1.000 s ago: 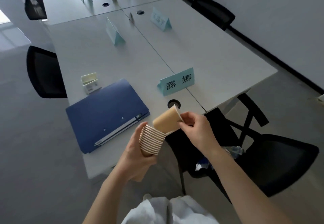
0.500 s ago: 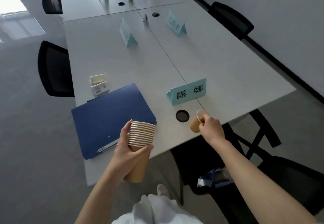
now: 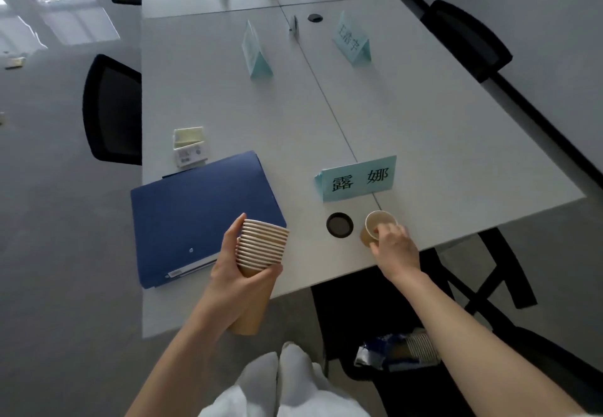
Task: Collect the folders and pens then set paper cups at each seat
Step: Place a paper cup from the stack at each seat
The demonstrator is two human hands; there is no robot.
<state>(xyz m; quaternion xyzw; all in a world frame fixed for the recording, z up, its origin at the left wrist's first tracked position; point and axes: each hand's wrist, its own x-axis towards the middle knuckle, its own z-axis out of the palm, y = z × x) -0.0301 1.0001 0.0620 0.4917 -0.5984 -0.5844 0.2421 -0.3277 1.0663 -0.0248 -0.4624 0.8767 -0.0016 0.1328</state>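
My left hand grips a tall stack of brown paper cups over the table's near edge. My right hand pinches the rim of a single brown paper cup, which sits upright on the white table beside a round black cable port, just in front of a light blue name card. A blue folder lies flat on the table to the left of the cup stack.
Two more light blue name cards stand farther back. A small white and yellow card holder sits behind the folder. Black chairs flank the table. A wrapped cup sleeve lies on the near black chair.
My right hand pulled one cup off the stack, carried it right and set it on the table by the cable port. The left hand turned the stack upright.
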